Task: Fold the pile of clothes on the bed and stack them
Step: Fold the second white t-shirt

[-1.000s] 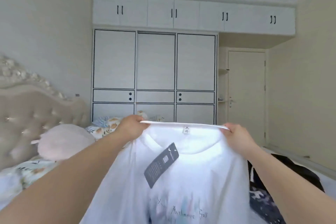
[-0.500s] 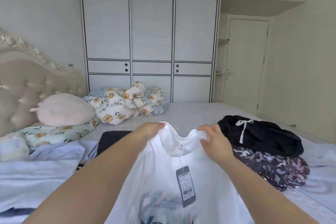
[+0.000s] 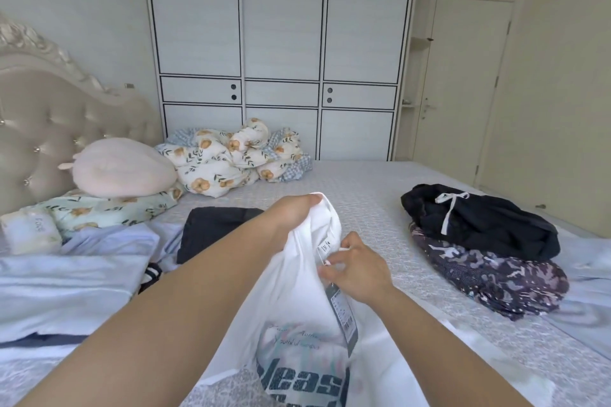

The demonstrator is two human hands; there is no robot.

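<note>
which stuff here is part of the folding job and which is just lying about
Job: white printed t-shirt in both hands; black drawstring garment on patterned dark garment; folded dark garment.
Lying about: pink plush pillow; floral quilt.

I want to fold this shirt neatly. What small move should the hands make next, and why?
Probably lay the white T-shirt flat on the bare part of the bed. The left hand grips its collar, bunched in the air, while the right hand pinches at the neck label, and the hang tag dangles. It likely cannot be folded evenly while bunched.
</note>
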